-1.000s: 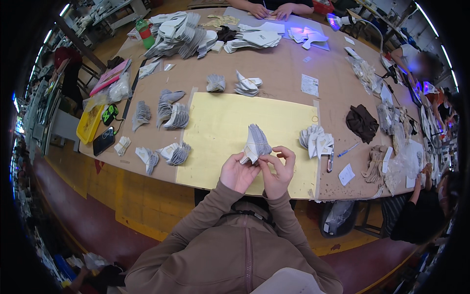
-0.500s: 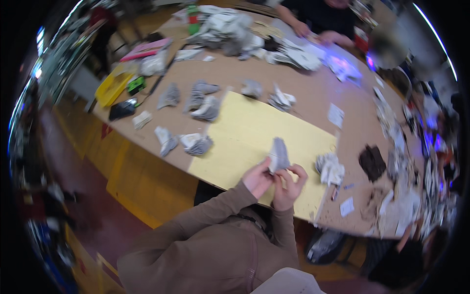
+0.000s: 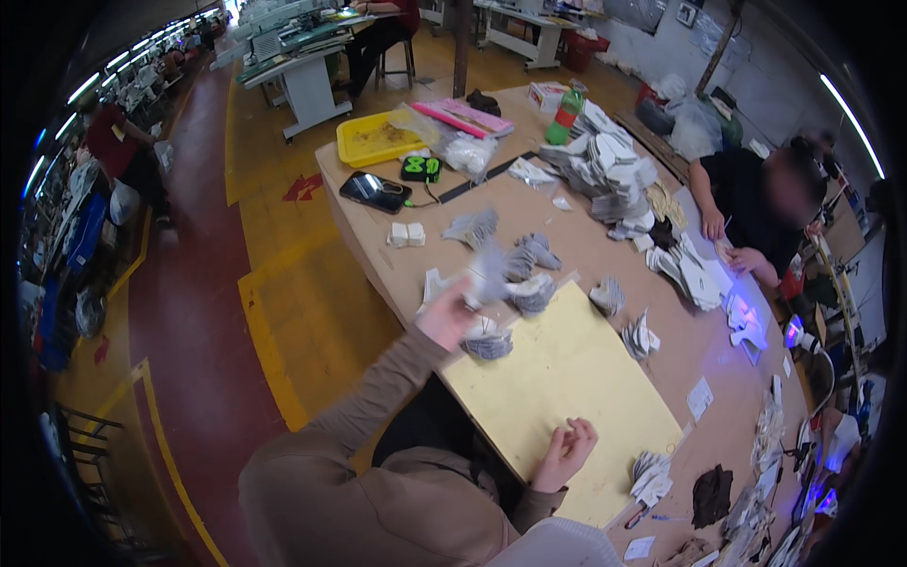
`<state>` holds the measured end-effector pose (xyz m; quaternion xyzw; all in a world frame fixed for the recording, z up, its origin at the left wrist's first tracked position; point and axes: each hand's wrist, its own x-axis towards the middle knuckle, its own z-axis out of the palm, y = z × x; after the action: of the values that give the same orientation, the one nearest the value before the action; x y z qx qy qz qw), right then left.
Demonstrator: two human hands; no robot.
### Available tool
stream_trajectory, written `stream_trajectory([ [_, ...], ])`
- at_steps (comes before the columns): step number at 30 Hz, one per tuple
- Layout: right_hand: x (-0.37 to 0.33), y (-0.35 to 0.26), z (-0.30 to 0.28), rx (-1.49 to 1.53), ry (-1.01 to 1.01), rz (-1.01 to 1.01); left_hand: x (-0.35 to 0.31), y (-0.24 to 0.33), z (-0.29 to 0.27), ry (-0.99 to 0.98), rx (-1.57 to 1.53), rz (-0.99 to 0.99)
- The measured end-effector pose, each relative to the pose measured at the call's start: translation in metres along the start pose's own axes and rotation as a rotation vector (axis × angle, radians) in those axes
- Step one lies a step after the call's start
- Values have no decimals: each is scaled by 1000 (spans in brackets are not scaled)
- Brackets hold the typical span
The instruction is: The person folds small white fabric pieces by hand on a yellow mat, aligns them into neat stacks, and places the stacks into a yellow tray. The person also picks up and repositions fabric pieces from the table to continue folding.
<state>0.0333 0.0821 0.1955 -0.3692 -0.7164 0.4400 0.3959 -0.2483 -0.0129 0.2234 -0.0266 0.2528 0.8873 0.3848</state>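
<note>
My left hand point(image 3: 448, 316) reaches out over the table's left side, its fingers closed on a grey-and-white fabric piece point(image 3: 487, 274) smeared by motion. Under and around that piece lie small stacks of similar fabric, among them a grey stack point(image 3: 487, 346) and a white-topped stack point(image 3: 532, 295). Over the pale yellow board point(image 3: 557, 378), near its front edge, my right hand point(image 3: 565, 455) is empty, with loosely curled fingers apart. Nearest to it on the right is a white-and-grey fabric stack point(image 3: 651, 477).
A yellow tray point(image 3: 376, 142), a black phone point(image 3: 374, 192) and a green-and-black device point(image 3: 421, 168) occupy the far left corner. Behind the stacks stand a green bottle point(image 3: 564, 117) and a large fabric pile point(image 3: 609, 170). Across the table a person point(image 3: 761, 213) works near a violet-lit fabric piece point(image 3: 744, 321).
The view has swung left. My hands, together on the fabric piece over the board before, are now apart: the left has carried it toward the left stacks, and the right has let go.
</note>
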Motion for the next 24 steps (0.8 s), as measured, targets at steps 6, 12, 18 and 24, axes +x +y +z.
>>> stream_trajectory([
  [6,2,5,15,-25,-179,58,96,169,-53,223,46,326],
  [12,8,3,21,-96,-273,140,209,281,-94,389,385,442],
  [18,10,1,27,-139,-262,119,279,340,-112,753,1269,642],
  [24,14,2,28,-193,-174,34,283,356,-104,1143,2185,125],
])
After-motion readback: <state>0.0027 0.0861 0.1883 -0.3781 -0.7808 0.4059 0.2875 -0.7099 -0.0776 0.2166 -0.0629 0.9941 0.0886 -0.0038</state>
